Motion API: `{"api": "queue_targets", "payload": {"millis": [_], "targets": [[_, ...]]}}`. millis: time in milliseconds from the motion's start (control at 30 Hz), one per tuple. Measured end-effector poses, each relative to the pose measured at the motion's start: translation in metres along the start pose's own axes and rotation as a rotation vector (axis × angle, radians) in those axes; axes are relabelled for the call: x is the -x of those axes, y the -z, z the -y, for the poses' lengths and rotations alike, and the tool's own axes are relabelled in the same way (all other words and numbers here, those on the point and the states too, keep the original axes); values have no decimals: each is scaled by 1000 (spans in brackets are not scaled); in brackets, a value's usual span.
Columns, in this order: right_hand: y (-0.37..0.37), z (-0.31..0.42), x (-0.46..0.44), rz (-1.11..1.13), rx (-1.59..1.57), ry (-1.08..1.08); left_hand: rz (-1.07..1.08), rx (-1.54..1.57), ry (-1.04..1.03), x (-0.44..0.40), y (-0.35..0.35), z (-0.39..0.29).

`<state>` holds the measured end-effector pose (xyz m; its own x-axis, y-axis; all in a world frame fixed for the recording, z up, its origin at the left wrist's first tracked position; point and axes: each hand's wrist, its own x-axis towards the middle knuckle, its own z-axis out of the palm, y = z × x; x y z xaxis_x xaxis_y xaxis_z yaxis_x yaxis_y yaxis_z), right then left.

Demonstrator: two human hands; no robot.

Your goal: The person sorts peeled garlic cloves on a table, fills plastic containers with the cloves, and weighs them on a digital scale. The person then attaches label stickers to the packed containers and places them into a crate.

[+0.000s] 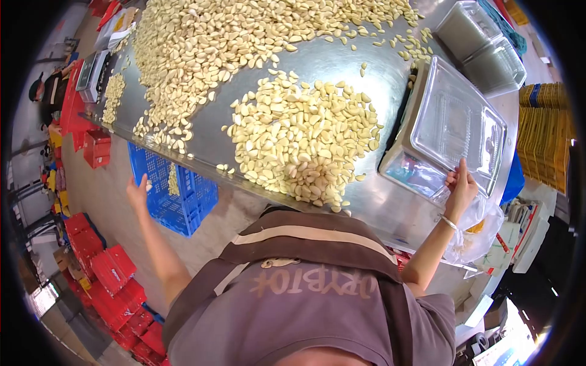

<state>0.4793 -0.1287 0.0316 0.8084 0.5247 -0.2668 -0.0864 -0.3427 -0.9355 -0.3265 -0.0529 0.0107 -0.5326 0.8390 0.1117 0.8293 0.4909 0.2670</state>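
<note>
Peeled garlic cloves lie in a smaller pile (pixel 299 134) near the front edge of the metal table (pixel 210 119), with a much bigger heap (pixel 213 36) behind it. My left hand (pixel 138 192) is raised above the blue crate, fingers apart, with a small pale thing beside the fingers, probably a clove. On the right, my right hand (pixel 462 188) is at the front corner of a scale with a clear plastic tray (pixel 455 122) on top. Its index finger points up and the other fingers are curled; what they hold, if anything, is hidden.
A blue crate (pixel 168 189) stands on the floor beside the table's left front. Clear plastic containers (pixel 494 64) are at the back right, near stacked yellow crates (pixel 546 134). Red crates (pixel 116 268) stand at the lower left. A plastic bag (pixel 479 235) hangs below my right hand.
</note>
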Motion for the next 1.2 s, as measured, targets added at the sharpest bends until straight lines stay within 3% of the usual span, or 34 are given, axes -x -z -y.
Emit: {"api": "queue_targets", "payload": {"millis": [100,200,267,333,433,533,633,733,933,1200], "targets": [[6,-9,-9,13,-156,8,-25,300,-189,-5,-33,-57],[-3,7,9,-48,-267,72,159,519,-315,32,-40,-220],[-15,18,22,-21,-259,175,320,657,-543,53,-68,-294],[-30,28,34,27,-270,229,476,683,-771,80,-93,-357],[-52,38,48,139,-293,233,521,358,-981,106,-127,-421],[-84,45,66,205,-268,327,474,182,-1020,111,-161,-443],[-103,40,69,290,-294,250,502,36,-1021,110,-178,-451],[-126,31,66,267,-169,365,485,80,-1029,108,-192,-450],[-170,16,49,109,118,572,889,-38,-875,94,-168,-470],[-219,8,22,-100,293,691,573,223,-1055,103,-189,-450]]}}
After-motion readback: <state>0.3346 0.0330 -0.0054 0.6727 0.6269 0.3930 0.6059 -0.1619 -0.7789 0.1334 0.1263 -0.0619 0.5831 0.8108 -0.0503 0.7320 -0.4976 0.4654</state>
